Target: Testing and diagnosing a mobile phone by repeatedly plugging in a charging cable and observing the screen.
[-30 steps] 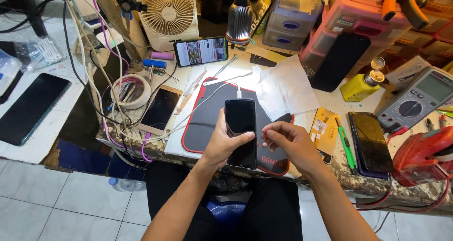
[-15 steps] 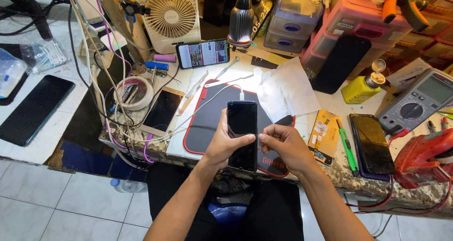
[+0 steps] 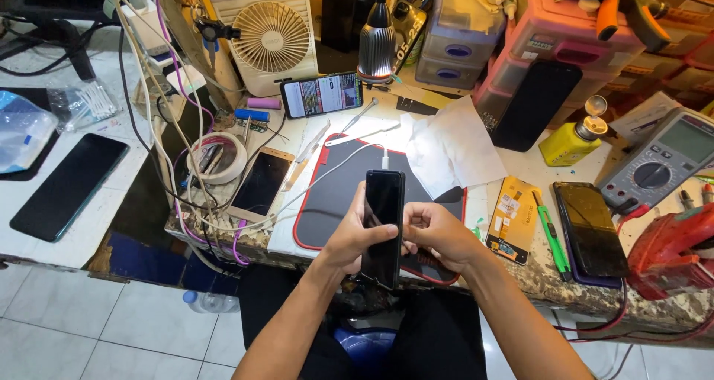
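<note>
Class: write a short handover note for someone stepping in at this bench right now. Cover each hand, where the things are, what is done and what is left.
Left hand: grips the black phone by its left edge, screen dark.
Right hand: on the phone's right edge.
Phone: held upright over the dark mat; white cable plugged into its top.
Done: cable connected.
Left: screen not lit; phone not set down.

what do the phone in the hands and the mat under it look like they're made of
Phone: front looks like glossy black glass, since it mirrors the light; the frame's material cannot be told. Mat: seems matte dark rubber or silicone with a red rim, dull and glare-free under the lamp. Both hands, left and right, grip the phone.
</note>
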